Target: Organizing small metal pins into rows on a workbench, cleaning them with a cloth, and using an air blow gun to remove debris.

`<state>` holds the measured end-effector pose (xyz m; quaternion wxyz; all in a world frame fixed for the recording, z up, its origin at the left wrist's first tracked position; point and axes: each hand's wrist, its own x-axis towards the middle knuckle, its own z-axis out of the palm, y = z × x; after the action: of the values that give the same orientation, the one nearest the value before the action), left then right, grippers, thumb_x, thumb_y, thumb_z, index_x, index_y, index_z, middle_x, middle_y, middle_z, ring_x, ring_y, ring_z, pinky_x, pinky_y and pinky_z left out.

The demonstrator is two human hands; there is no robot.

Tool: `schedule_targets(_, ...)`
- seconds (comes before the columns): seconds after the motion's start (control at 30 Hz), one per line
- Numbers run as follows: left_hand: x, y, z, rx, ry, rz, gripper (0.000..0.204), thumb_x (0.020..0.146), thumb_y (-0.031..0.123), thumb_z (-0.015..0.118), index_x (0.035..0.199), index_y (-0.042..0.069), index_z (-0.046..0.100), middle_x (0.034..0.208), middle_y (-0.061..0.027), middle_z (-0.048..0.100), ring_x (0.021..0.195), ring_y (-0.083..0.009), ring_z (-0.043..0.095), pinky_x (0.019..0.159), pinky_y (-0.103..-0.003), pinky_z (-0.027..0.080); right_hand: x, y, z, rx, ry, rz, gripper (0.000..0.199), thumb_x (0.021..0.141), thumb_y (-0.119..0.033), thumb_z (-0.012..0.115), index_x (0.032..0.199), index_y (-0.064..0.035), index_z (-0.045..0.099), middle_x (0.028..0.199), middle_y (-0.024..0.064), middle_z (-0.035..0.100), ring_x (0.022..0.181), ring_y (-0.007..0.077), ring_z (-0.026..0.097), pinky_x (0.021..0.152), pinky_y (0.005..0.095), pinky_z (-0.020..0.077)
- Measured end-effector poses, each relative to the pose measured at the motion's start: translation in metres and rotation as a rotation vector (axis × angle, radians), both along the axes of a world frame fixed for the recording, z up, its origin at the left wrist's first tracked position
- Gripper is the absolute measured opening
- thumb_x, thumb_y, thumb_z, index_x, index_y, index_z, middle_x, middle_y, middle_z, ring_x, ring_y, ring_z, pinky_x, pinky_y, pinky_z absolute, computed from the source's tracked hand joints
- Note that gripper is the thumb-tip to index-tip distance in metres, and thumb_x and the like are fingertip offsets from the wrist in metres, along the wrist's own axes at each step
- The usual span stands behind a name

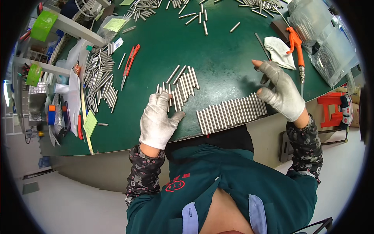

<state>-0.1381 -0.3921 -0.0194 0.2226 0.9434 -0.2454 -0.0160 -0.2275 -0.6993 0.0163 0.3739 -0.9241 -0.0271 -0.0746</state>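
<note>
My left hand [159, 121], in a white glove with bare fingertips, rests at the left side of a small loose group of metal pins [186, 83]. Its fingers bend over the nearest pins while the thumb stands apart, so the hand is open. Right of that group, a tidy row of metal pins [230, 113] lies side by side along the table's near edge. Above the right end of this row is my right hand [281, 93], gloved the same way. Its index finger and thumb are spread, with nothing seen between them.
On the green table [218, 50], a red utility knife [130, 64] lies beside a heap of pins [100, 74] at the left. More pins [144, 8] are scattered along the back. A white cloth [279, 50], an orange air gun [297, 45] and plastic bags [331, 58] occupy the right.
</note>
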Motion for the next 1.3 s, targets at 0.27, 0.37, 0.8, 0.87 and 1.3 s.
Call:
schedule_targets(0.27, 0.026, -0.006, -0.011, -0.135, -0.2, -0.157, 0.051, 0.064, 0.007, 0.08, 0.111, 0.006, 0.06, 0.097, -0.0126, 0.057, 0.084, -0.0307, 0.061, 0.072, -0.038, 0.051, 0.073, 0.062, 0.001, -0.49, 0.001, 0.406, 0.043, 0.074, -0.013, 0.068, 0.116, -0.0076, 0.059, 0.103, 0.0115, 0.06, 0.094, 0.0305, 0.061, 0.079, 0.0396, 0.0508)
schedule_targets(0.37, 0.029, -0.007, -0.011, -0.08, -0.232, -0.332, 0.054, 0.064, 0.004, 0.077, 0.116, 0.017, 0.066, 0.091, -0.0085, 0.056, 0.077, -0.025, 0.059, 0.066, -0.035, 0.05, 0.097, 0.072, -0.012, -0.599, -0.046, 0.454, 0.024, 0.081, -0.011, 0.057, 0.105, -0.0074, 0.06, 0.095, 0.0117, 0.062, 0.088, 0.0305, 0.064, 0.073, 0.0391, 0.0528)
schedule_targets(0.8, 0.029, -0.007, -0.012, -0.096, -0.308, -0.351, 0.053, 0.062, 0.011, 0.08, 0.113, 0.018, 0.067, 0.09, -0.0068, 0.057, 0.078, -0.0252, 0.058, 0.068, -0.038, 0.049, 0.113, 0.067, -0.022, -0.656, -0.053, 0.506, 0.024, 0.08, -0.009, 0.058, 0.104, -0.0094, 0.063, 0.09, 0.0109, 0.061, 0.087, 0.0303, 0.063, 0.072, 0.0399, 0.0519)
schedule_targets(0.87, 0.028, -0.007, -0.011, -0.092, -0.29, -0.347, 0.054, 0.061, 0.013, 0.08, 0.113, 0.018, 0.067, 0.09, -0.0067, 0.057, 0.079, -0.025, 0.058, 0.068, -0.038, 0.049, 0.114, 0.064, -0.022, -0.649, -0.02, 0.501, 0.023, 0.08, -0.009, 0.058, 0.103, -0.0091, 0.062, 0.09, 0.011, 0.061, 0.087, 0.0302, 0.063, 0.072, 0.0399, 0.0519)
schedule_targets(1.3, 0.024, -0.011, -0.015, -0.106, -0.297, -0.308, 0.048, 0.063, 0.014, 0.08, 0.109, 0.016, 0.068, 0.093, -0.0065, 0.057, 0.08, -0.0246, 0.058, 0.068, -0.038, 0.049, 0.118, 0.061, -0.022, -0.438, -0.045, 0.471, 0.038, 0.077, -0.005, 0.061, 0.114, -0.0108, 0.056, 0.094, 0.0128, 0.062, 0.089, 0.0316, 0.063, 0.075, 0.0405, 0.0517)
